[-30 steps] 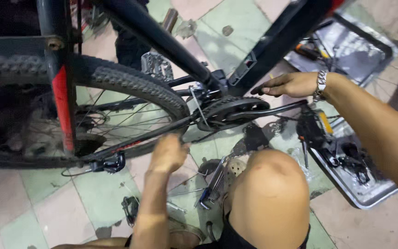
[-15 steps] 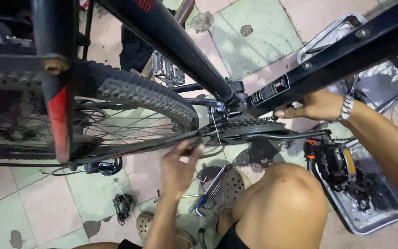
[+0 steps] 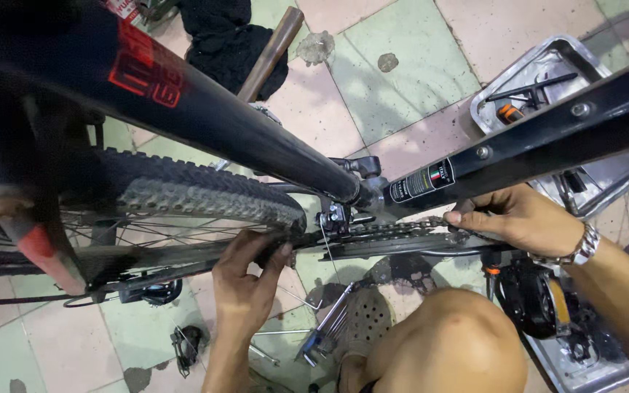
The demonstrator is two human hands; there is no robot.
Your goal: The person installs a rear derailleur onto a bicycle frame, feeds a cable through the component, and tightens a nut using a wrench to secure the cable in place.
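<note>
The left hand gripped the chainstay beside the tyre, fingers curled round it. The right hand pinched the chain under the frame.

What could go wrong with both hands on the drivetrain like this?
1. The right hand pinches the chain at the chainring; if the wheel turns, fingers may get caught.
2. The left hand grips beside the knobby rear tyre and spokes, another likely pinch spot.
3. Loose tools lie by the sandalled foot; stepping on them seems possible.
</note>
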